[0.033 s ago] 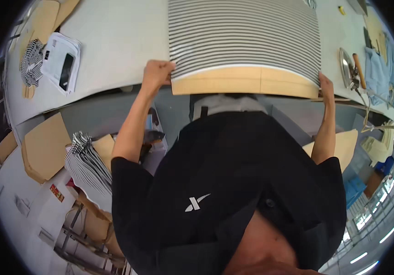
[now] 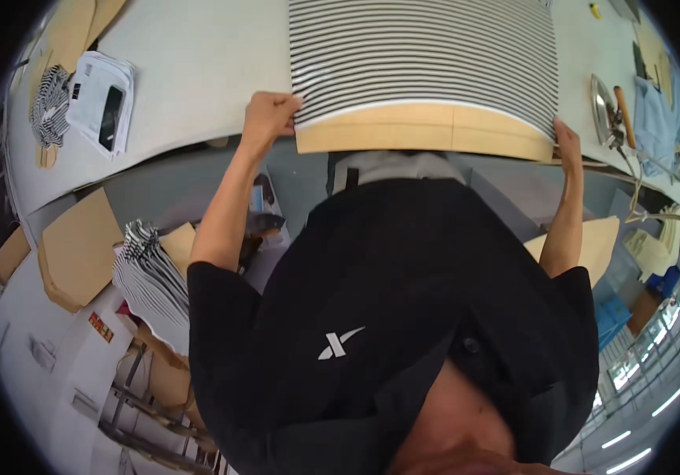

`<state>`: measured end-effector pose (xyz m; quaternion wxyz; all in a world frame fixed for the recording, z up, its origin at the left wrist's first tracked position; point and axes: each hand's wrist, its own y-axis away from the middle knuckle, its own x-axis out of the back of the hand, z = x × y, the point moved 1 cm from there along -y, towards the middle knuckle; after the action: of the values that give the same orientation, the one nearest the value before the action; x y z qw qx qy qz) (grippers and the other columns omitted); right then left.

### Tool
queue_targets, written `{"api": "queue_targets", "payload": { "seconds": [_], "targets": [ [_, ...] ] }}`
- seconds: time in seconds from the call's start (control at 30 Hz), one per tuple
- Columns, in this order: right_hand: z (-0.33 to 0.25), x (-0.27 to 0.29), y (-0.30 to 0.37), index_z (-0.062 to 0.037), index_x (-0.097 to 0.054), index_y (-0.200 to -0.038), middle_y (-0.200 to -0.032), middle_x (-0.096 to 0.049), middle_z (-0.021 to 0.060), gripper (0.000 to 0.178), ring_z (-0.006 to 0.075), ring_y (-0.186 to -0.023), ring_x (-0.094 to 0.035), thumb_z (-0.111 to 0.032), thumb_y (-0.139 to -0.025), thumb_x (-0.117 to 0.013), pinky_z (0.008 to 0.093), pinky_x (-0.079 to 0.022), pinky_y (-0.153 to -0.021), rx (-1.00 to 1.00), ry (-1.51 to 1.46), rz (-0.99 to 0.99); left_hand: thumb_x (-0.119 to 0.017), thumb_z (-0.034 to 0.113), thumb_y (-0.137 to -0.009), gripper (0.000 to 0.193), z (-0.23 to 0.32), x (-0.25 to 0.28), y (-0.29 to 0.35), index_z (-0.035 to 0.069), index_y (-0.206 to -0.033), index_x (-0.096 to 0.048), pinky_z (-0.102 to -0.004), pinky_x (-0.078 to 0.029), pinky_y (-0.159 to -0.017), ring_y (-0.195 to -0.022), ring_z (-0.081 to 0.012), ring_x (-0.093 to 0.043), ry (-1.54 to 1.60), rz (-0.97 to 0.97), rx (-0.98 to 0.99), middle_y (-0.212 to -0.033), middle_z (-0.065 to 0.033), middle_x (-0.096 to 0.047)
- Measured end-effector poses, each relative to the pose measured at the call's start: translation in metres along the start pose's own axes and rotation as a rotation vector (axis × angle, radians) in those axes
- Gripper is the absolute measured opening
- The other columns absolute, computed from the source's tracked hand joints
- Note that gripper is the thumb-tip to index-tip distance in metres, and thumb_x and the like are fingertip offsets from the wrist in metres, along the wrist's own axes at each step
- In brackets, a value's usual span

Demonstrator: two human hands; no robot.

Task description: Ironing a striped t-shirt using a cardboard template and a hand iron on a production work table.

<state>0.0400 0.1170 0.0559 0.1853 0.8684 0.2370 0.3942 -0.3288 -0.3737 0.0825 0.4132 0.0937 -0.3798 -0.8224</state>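
Note:
Black-and-white striped fabric [image 2: 423,59] lies flat on the table over a tan board [image 2: 379,133]. Its near edge is a white, upward-curving line, and a strip of the board shows below it. At the fabric's near left corner, my left hand [image 2: 271,119] is closed, its thumb and fingertips pinching the edge. On the opposite side, my right hand [image 2: 568,144] is closed at the near right corner, gripping the fabric's edge. Its fingertips are partly hidden beneath the board and fabric.
On the white table [image 2: 197,71], papers with a dark phone-like device [image 2: 112,117] lie at left beside crumpled striped cloth [image 2: 49,107]. A metal iron-like tool [image 2: 603,111] and light blue cloth [image 2: 653,123] sit at right. Striped fabric [image 2: 150,281] hangs below, near a cardboard sheet [image 2: 79,249].
The whole view has shifted slightly, so the table, fabric and board sit a little higher. Both hands keep their places at the fabric's corners.

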Motion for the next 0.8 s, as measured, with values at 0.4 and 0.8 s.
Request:
{"api": "queue_targets", "payload": {
  "seconds": [0.4, 0.8],
  "targets": [
    [0.027, 0.014, -0.013, -0.0049, -0.076, -0.092, -0.074, -0.065, 0.0000, 0.013, 0.0098, -0.064, -0.056, -0.018, -0.091, -0.075, 0.0231, -0.049, -0.060, -0.058, -0.130, -0.192, -0.073, 0.011, -0.089, 0.013, -0.026, 0.006, -0.002, -0.001, -0.092, -0.074, -0.0223, -0.052, -0.059, -0.062, -0.0103, -0.057, -0.023, 0.227, 0.100, -0.071, -0.0046, -0.065],
    [0.037, 0.025, -0.033, -0.0019, -0.072, -0.075, -0.060, -0.061, 0.0037, 0.023, 0.0143, -0.057, -0.055, -0.022, -0.084, -0.078, 0.0293, -0.047, -0.056, 0.212, 0.505, -0.113, -0.069, 0.009, -0.086, 0.008, -0.046, 0.003, -0.031, 0.002, -0.084, -0.071, -0.0303, -0.051, -0.064, -0.064, -0.0141, -0.059, -0.439, 0.114, -0.330, -0.073, -0.0066, -0.067]
  ]
}}
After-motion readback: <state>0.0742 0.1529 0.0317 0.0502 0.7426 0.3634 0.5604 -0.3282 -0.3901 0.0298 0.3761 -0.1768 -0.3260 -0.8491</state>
